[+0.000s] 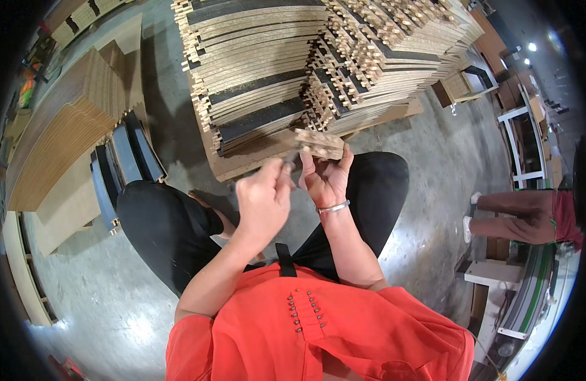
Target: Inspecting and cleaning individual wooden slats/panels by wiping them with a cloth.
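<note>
My right hand [324, 181], with a metal bracelet at the wrist, grips a small light-brown wooden block [324, 146] from below with its fingers. Small pale pegs seem to stick out of the block's left end. Close beside it on the left, my left hand [264, 197] is closed in a fist, with a greyish thing blurred at its fingers; its kind cannot be made out. Just beyond both hands rises a tall stack of boards [255, 60], pale and black, with many wooden dowels [324, 108] poking out of their ends.
The stack stands on a brown base board [232, 166]. At left, several dark-blue panels [124, 159] lean by my knee, near brown stacked boards [64, 152]. A person [521, 216] in brown trousers is at the right, near a white frame [521, 146]. Grey concrete floor [432, 165] lies between.
</note>
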### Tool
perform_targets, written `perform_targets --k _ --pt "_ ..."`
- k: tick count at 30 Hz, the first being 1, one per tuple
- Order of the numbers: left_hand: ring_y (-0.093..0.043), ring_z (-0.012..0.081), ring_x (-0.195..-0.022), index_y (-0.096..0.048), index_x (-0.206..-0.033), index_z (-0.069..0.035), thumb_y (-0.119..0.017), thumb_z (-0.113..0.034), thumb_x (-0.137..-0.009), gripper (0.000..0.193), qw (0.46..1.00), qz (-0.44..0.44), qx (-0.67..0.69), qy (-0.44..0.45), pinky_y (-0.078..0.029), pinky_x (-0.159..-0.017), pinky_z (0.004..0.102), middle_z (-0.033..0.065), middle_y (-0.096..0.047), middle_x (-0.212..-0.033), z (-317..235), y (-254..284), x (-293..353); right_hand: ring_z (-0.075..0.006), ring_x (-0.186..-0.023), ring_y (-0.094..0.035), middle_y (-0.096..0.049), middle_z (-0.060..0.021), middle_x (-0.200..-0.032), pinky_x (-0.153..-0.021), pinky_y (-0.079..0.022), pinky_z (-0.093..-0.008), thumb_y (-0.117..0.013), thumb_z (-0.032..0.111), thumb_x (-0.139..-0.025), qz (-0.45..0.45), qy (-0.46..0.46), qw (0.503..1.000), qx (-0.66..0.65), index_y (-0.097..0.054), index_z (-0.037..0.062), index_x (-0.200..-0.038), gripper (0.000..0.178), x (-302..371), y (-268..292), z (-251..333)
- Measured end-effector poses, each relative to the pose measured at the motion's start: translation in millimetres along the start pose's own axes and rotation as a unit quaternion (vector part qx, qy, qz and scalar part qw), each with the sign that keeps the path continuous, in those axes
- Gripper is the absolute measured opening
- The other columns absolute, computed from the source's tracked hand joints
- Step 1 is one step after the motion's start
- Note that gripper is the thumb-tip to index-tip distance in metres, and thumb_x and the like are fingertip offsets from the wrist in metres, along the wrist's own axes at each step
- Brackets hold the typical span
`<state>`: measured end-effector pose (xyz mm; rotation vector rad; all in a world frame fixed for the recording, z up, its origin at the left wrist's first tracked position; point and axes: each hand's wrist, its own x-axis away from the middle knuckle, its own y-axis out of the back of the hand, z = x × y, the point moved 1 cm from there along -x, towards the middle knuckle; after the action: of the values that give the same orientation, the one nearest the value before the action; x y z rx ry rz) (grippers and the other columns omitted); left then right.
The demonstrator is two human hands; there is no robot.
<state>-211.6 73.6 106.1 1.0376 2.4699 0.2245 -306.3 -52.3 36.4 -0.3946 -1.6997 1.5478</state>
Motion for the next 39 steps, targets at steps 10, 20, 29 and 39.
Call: perform_targets --k 10,20,29,39 --pt "-0.056 0.0085 -0.048 -0.063 -0.089 0.004 -0.056 -0.001 -0.091 0.009 1.0 -0.003 0.015 -0.004 -0.043 -0.046 0.0238 0.0063 -0.062 -0.06 4.6 9.2 0.2 -0.031 -0.107 -0.06 -0.063 -0.0087 -0.116 -0.083 -0.057 -0.0413 -0.062 0.046 -0.087 -0.041 0.025 0.997 0.055 -0.059 0.0073 -0.116 0.048 5.4 -9.9 -5.6" --pt "-0.048 0.0045 -0.052 -0.064 -0.095 0.002 -0.049 -0.008 -0.097 0.018 0.975 -0.022 0.066 0.212 -0.04 -0.049 0.02 0.0015 -0.059 -0.065 64.8 63.1 14.4 -0.0252 -0.089 -0.06 -0.057 -0.0101 -0.102 -0.082 -0.054 -0.0374 -0.06 0.042 -0.088 0.227 0.162 0.885 0.373 -0.054 0.0049 -0.113 0.045 100.3 -102.8 108.8" --pt "-0.048 0.0038 -0.052 -0.062 -0.093 0.002 -0.048 -0.009 -0.098 0.019 0.972 0.074 0.042 0.22 -0.04 -0.05 0.0197 0.002 -0.059 -0.065 79.1 27.2 19.0 -0.0168 -0.09 -0.062 -0.064 -0.0027 -0.097 -0.082 -0.051 -0.039 -0.073 0.031 -0.082 -0.164 0.265 0.828 0.466 -0.06 0.0052 -0.105 0.036 124.6 28.5 269.9" --pt "-0.048 0.0045 -0.052 -0.061 -0.092 0.001 -0.048 -0.009 -0.098 0.018 0.967 0.101 -0.004 0.233 -0.038 -0.05 0.0209 0.0022 -0.059 -0.065 112.2 26.1 30.5 -0.036 -0.098 -0.064 -0.064 -0.0192 -0.107 -0.085 -0.053 -0.0409 -0.083 0.031 -0.056 -0.434 0.042 0.243 0.867 -0.056 0.0007 -0.108 0.066 67.5 195.1 291.0"
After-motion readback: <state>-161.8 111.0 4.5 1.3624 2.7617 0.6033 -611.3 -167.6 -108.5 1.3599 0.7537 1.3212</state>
